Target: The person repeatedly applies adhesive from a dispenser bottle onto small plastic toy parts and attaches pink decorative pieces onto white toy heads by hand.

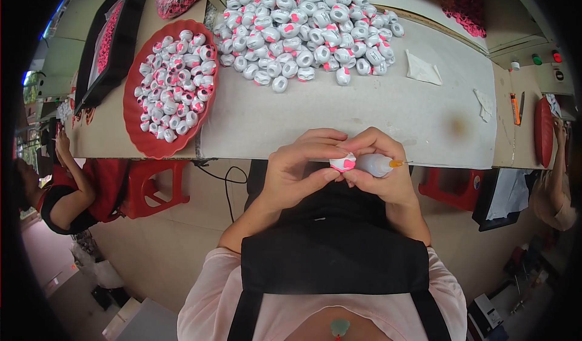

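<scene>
In front of my chest, at the table's near edge, my left hand [297, 166] pinches a small rounded white piece with pink patches [343, 162] between thumb and fingers. The fingertips of my right hand [393, 180] meet the same piece from the other side. Tucked in my right hand is a translucent squeeze bottle [372, 165] with an orange needle tip, which points to the right, away from the piece. Beyond my hands lies a large pile of similar white and pink pieces [303, 28].
A red scalloped tray [134, 122] full of such pieces stands on the left. On the white sheet [273, 113] lies a folded white cloth [423, 68]. An orange cutter [515, 108] rests at right. Red stools [151, 186] and two other people flank me.
</scene>
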`<action>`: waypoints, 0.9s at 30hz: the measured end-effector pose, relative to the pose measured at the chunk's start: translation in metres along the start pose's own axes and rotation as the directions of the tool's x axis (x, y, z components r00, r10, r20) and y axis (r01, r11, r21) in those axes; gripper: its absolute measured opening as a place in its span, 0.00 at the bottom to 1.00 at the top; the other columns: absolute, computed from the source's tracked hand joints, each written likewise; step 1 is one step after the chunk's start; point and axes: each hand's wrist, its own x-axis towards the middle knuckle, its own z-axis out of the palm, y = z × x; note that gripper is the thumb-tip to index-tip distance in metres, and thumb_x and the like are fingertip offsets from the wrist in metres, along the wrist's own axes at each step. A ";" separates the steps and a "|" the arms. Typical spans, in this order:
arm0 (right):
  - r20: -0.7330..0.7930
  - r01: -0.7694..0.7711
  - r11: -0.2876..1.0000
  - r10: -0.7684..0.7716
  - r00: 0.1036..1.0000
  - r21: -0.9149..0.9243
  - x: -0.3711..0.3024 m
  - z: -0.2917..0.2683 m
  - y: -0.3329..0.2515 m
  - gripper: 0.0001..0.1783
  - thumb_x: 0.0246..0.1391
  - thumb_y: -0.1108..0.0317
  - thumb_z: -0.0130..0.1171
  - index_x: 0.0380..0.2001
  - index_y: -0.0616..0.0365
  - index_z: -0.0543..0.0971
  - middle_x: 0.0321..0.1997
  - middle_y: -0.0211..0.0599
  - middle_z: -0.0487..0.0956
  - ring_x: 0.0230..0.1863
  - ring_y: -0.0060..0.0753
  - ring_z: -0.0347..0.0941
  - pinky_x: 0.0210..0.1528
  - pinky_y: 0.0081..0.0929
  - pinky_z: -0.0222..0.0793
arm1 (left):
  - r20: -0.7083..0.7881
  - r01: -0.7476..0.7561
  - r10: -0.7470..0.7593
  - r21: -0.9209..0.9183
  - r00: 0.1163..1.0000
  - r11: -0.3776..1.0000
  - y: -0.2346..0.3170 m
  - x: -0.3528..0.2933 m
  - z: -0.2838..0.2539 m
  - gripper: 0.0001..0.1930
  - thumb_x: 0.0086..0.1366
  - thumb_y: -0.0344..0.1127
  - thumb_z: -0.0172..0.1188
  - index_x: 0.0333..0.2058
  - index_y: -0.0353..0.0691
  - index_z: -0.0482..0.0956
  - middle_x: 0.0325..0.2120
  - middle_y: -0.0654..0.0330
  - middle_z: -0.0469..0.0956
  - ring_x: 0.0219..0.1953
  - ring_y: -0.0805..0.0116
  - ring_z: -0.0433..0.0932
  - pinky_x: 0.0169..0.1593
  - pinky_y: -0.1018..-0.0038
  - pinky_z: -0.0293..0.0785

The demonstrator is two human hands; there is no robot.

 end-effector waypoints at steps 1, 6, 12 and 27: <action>0.002 -0.010 1.000 0.010 1.000 0.008 0.000 0.000 0.000 0.15 0.38 0.81 0.56 0.34 0.63 0.69 0.25 0.33 0.74 0.27 0.16 0.69 0.29 0.12 0.62 | -0.011 -0.015 0.015 0.026 1.000 1.000 -0.001 0.000 0.001 0.13 0.45 0.20 0.56 0.33 0.32 0.74 0.33 0.55 0.74 0.43 0.60 0.67 0.45 0.70 0.63; -0.022 0.023 1.000 -0.023 0.999 0.001 -0.001 -0.002 0.005 0.14 0.39 0.81 0.56 0.34 0.63 0.70 0.26 0.33 0.74 0.27 0.16 0.69 0.28 0.12 0.63 | -0.012 -0.035 0.037 0.129 0.999 0.991 -0.003 0.001 0.001 0.12 0.45 0.20 0.56 0.33 0.32 0.75 0.33 0.55 0.74 0.43 0.60 0.67 0.45 0.71 0.64; -0.016 -0.069 0.997 0.069 0.997 0.029 0.003 -0.002 -0.003 0.14 0.39 0.80 0.56 0.34 0.64 0.70 0.24 0.33 0.73 0.24 0.17 0.68 0.24 0.12 0.63 | -0.077 0.111 -0.121 -0.120 0.990 0.987 0.001 0.000 -0.001 0.13 0.46 0.21 0.57 0.34 0.33 0.73 0.36 0.53 0.71 0.43 0.63 0.67 0.44 0.72 0.64; -0.039 -0.073 0.967 0.085 0.996 0.243 -0.001 0.008 0.010 0.14 0.37 0.78 0.58 0.30 0.67 0.69 0.22 0.44 0.72 0.18 0.29 0.69 0.17 0.19 0.65 | 0.087 0.159 -0.141 -0.265 0.986 0.951 -0.003 -0.012 -0.007 0.13 0.49 0.21 0.55 0.36 0.35 0.70 0.40 0.54 0.68 0.42 0.68 0.68 0.44 0.74 0.65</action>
